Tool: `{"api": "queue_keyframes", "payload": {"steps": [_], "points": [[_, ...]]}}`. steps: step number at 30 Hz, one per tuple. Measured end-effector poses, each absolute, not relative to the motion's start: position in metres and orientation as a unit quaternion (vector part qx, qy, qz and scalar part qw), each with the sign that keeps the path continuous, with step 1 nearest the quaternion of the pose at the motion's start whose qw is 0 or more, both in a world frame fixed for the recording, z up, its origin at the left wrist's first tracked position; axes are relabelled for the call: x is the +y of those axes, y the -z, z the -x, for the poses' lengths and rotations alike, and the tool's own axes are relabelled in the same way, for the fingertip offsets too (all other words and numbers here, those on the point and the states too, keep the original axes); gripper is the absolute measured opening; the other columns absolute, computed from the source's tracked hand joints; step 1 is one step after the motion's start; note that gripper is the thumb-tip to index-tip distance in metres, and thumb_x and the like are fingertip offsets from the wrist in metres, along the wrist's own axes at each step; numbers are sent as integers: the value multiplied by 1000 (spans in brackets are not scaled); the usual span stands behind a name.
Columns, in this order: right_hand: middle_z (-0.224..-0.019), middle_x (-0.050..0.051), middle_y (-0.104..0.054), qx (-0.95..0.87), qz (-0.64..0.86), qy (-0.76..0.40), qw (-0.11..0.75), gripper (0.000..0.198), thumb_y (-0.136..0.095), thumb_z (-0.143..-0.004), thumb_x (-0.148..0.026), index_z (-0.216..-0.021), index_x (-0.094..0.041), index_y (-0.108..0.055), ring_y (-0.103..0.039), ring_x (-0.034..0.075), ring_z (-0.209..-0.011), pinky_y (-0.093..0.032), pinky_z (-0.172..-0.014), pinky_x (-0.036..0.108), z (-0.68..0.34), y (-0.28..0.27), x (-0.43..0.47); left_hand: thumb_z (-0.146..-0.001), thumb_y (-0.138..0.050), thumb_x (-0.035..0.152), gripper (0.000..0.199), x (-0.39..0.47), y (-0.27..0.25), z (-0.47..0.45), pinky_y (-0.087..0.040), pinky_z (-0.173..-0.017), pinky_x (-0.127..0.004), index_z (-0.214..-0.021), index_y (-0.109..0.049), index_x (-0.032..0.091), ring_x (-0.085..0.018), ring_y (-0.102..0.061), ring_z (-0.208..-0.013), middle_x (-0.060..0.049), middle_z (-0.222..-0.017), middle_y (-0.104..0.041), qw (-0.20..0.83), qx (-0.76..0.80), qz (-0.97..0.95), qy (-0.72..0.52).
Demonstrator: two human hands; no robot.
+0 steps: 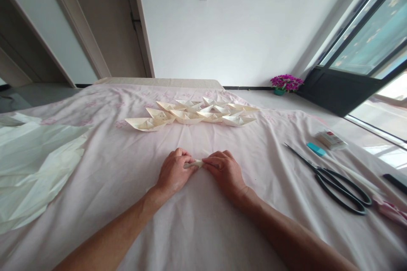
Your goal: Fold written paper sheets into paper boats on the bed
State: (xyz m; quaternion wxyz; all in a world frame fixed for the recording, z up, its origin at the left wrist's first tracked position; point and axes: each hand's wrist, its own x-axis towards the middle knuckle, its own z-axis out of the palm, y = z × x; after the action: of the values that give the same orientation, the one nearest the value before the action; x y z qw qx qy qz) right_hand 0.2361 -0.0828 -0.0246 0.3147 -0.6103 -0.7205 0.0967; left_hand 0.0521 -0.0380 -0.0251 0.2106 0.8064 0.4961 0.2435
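Both hands meet in the middle, low over the pink cloth. My left hand point(176, 170) pinches one end of a small folded piece of cream paper point(198, 163) between thumb and fingers. At its other end, my right hand point(226, 173) grips the same piece, its fingers closed. Most of the paper is hidden by the fingers, so its full shape cannot be made out. Just beyond the hands, several folded paper boats point(186, 117) stand close together in rows, cream and whitish, with pointed ends.
Black-handled scissors point(330, 178) lie at right, blades pointing away. Near them are a blue-tipped stick-like tool point(316, 149) and a small wrapped packet point(330, 139). Crumpled pale sheeting point(38, 169) covers the left side. A pot of magenta flowers point(286, 83) stands on the floor beyond.
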Motion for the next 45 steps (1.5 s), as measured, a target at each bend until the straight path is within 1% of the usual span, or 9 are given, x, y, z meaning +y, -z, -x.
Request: {"api": "queue_keyframes", "payload": {"steps": [9, 14, 17, 20, 23, 27, 34, 39, 45], "points": [[-91, -2, -68, -732, 591, -126, 315, 9, -68, -81, -26, -85, -32, -75, -53, 16, -86, -41, -78, 27, -240, 26, -75, -77, -68, 36, 13, -38, 30, -50, -44, -87, -30, -82, -73, 25, -18, -57, -95, -3, -102, -61, 217, 486, -805, -263], [-94, 0, -66, -742, 591, -130, 290, 8, -66, -82, -27, -83, -29, -74, -52, 16, -89, -40, -80, 28, -241, 24, -71, -76, -70, 35, 15, -38, 29, -50, -44, -86, -30, -78, -68, 21, -18, -58, -95, -3, -102, -60, 218, 487, -800, -274], [-94, 0, -64, -745, 594, -135, 273, 7, -66, -82, -27, -82, -28, -73, -50, 17, -88, -40, -78, 28, -240, 22, -68, -77, -69, 33, 19, -39, 27, -51, -45, -83, -29, -90, -65, 21, -18, -58, -94, -3, -100, -61, 211, 487, -799, -283], [-93, 0, -64, -751, 595, -136, 252, 7, -65, -83, -27, -81, -27, -72, -49, 17, -87, -39, -77, 28, -239, 17, -65, -82, -64, 33, 22, -38, 26, -52, -44, -84, -29, -103, -64, 25, -17, -57, -94, -2, -100, -61, 203, 472, -812, -278], [-92, 1, -64, -756, 593, -139, 241, 8, -64, -83, -26, -79, -26, -71, -49, 17, -87, -38, -78, 28, -239, 14, -62, -85, -59, 34, 14, -35, 26, -54, -44, -81, -28, -92, -68, 26, -17, -58, -92, -2, -97, -61, 197, 485, -812, -258], [-89, 1, -64, -756, 586, -154, 246, 5, -66, -80, -22, -78, -23, -70, -52, 16, -87, -37, -81, 28, -242, 15, -59, -84, -60, 33, 13, -34, 25, -57, -43, -81, -27, -83, -69, 23, -17, -58, -92, -2, -96, -61, 189, 505, -806, -246], [-87, 2, -64, -748, 591, -150, 263, 9, -62, -82, -24, -75, -20, -67, -54, 15, -85, -36, -83, 29, -244, 19, -58, -84, -58, 31, 14, -37, 23, -59, -43, -80, -27, -83, -68, 22, -16, -58, -90, -3, -96, -61, 167, 514, -808, -236], [-87, 2, -62, -740, 602, -134, 269, 10, -63, -82, -24, -74, -20, -67, -52, 15, -86, -35, -82, 29, -241, 18, -61, -88, -51, 32, 21, -36, 23, -61, -42, -82, -27, -84, -69, 22, -16, -59, -89, -4, -98, -61, 144, 518, -815, -215], [-90, 3, -61, -746, 612, -103, 242, 12, -61, -83, -27, -75, -20, -66, -52, 16, -88, -35, -84, 30, -238, 16, -62, -88, -52, 32, 20, -36, 20, -64, -42, -80, -27, -82, -68, 22, -16, -59, -86, -4, -95, -62, 136, 534, -809, -205]]}}
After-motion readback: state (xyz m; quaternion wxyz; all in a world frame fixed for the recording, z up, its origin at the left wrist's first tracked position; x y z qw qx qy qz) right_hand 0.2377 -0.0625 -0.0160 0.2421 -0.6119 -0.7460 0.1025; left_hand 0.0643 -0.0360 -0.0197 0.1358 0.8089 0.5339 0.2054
